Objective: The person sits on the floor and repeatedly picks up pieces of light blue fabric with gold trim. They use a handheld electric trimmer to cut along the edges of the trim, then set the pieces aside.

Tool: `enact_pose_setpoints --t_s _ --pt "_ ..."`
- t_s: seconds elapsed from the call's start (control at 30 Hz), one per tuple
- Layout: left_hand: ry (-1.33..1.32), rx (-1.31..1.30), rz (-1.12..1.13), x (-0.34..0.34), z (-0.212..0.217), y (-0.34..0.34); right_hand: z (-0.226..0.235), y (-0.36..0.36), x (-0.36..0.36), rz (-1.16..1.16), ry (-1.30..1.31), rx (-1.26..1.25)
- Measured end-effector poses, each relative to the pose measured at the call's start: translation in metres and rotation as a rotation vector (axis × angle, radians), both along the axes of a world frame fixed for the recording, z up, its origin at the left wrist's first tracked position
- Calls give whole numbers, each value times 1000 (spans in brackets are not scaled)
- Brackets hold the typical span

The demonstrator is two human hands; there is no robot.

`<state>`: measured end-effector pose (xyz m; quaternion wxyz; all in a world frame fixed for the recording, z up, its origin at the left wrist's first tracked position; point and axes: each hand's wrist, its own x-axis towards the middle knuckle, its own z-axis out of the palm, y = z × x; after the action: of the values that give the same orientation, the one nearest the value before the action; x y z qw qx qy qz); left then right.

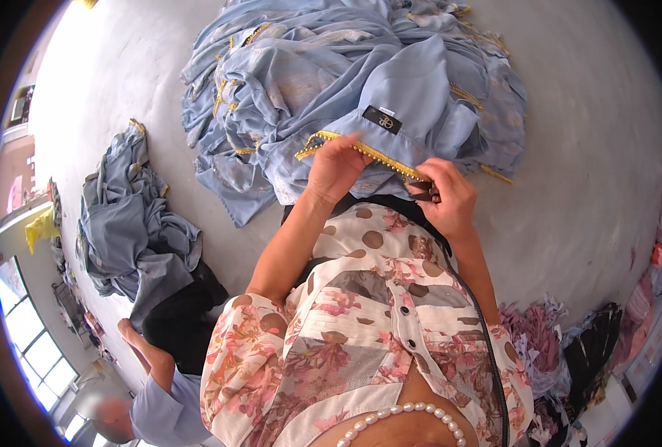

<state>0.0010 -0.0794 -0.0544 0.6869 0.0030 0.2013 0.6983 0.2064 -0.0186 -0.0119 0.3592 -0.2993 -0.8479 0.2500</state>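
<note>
A light blue scarf (413, 82) with a black label (381, 119) near its edge lies over a heap of the same fabric. Its yellow beaded trim (387, 159) runs between my two hands. My left hand (338, 167) is closed, pinching the trim between thumb and fingers. At the trim's right end, my right hand (450, 195) is closed around small dark thread snips (423, 191). Its fingertips also touch the trim. The snips' blades are mostly hidden by the hand and cloth.
The large heap of blue cloth (301, 97) spreads in front of me on the grey floor (577, 156). To the left, a person (163, 402) sits by a smaller blue-grey cloth pile (126, 216). Pinkish fringed textiles (536, 335) and a black cloth (595, 346) lie at lower right.
</note>
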Motion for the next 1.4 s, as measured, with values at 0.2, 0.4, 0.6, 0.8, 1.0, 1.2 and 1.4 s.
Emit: enact_pose_setpoints --t_s 0.2,0.4,0.6,0.8,1.0,1.2,1.4 --pt "69 23 27 -1 16 -1 43 16 -22 -42 -54 -225" --pt "189 -6 -29 2 26 -2 42 34 -49 37 -94 23" --pt "275 -55 -28 3 33 -1 37 45 -51 97 -191 216" --pt "314 -115 -26 5 35 0 41 45 -53 122 -214 267" --pt "328 -128 -19 7 37 0 42 45 -53 137 -210 251" --pt "364 -138 -20 8 41 1 40 45 -54 126 -187 239" --pt "373 -149 -21 8 36 0 38 45 -52 92 -169 234"
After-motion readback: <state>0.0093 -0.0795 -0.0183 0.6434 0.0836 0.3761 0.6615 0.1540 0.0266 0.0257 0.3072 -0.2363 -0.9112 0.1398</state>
